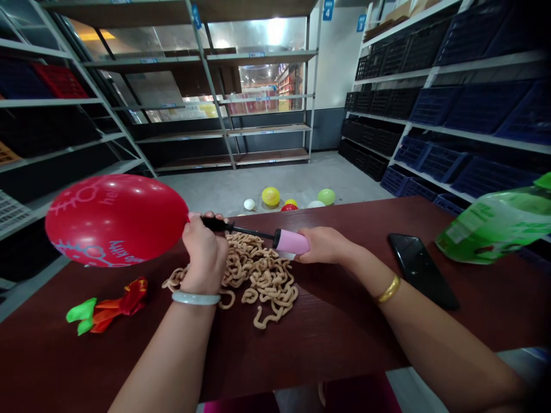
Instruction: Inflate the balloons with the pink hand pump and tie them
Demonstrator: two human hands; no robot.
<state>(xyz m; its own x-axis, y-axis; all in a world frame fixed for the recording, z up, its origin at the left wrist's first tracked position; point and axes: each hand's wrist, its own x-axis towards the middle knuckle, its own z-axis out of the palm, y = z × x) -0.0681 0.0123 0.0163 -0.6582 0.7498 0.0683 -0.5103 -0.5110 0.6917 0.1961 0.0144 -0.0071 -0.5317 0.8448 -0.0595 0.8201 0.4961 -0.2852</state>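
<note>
A big red balloon (114, 219) with pale print floats over the left of the dark wooden table (327, 327). My left hand (203, 249) pinches its neck onto the black nozzle of a hand pump (258, 234). My right hand (325, 245) grips the pump's pink handle, which is drawn out from the black barrel. Under the pump lies a heap of tan curly clips (258, 275).
Flat red, orange and green balloons (107, 307) lie at the table's left. A black phone (419, 275) and a green plastic bag (495, 223) are on the right. Several inflated balloons (293, 199) sit on the floor beyond. Shelves with crates line both sides.
</note>
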